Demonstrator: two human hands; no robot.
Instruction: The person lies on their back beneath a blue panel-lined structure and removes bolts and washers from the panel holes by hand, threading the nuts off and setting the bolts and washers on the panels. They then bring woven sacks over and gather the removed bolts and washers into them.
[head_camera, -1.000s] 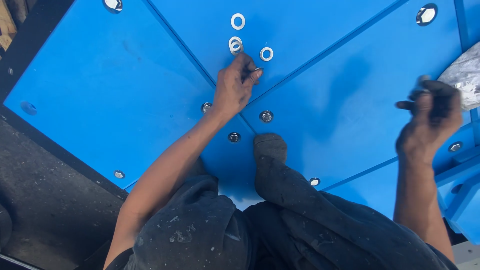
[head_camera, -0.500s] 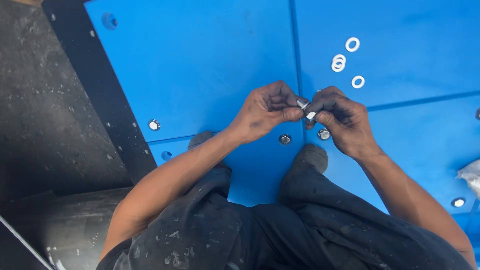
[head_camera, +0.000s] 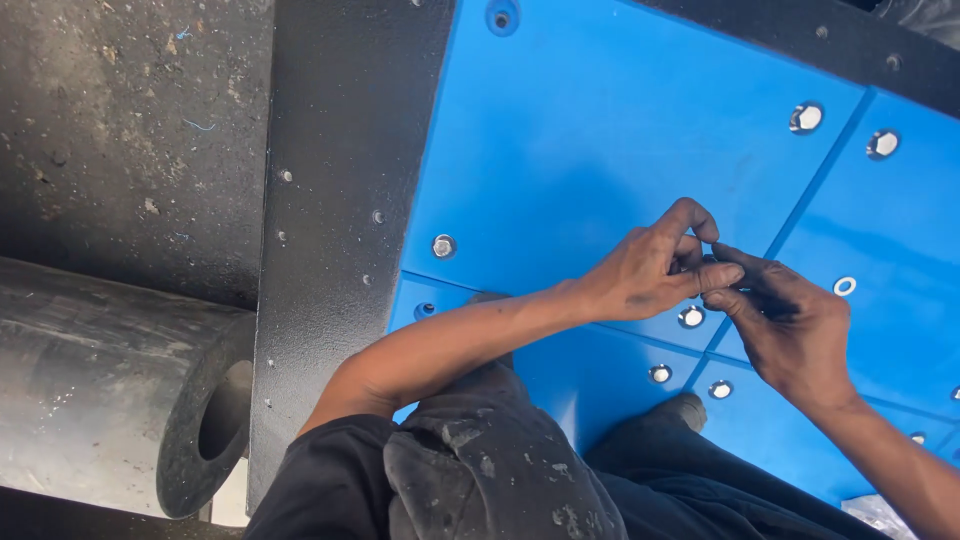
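My left hand (head_camera: 650, 272) and my right hand (head_camera: 790, 335) meet fingertip to fingertip just above the blue panels (head_camera: 600, 130). Both pinch a small metal part that the fingers almost wholly hide. Under the fingertips, a bolt head (head_camera: 691, 317) sits in the panel near the seam. A single white washer (head_camera: 845, 286) lies loose on the panel just right of my right hand. My knees in dark, stained trousers (head_camera: 480, 460) rest on the lower panel.
More bolt heads (head_camera: 443, 245) (head_camera: 660, 373) (head_camera: 720, 389) (head_camera: 806, 117) (head_camera: 882, 143) are set in the blue panels. A black steel frame (head_camera: 340, 200) borders them on the left. Beyond it lies a thick black hollow cylinder (head_camera: 100, 380). A plastic bag corner (head_camera: 870, 510) shows at the bottom right.
A second ago my left hand was at the washers and my right hand was apart; they then came together. The view has since swung left, and the hands stay joined.
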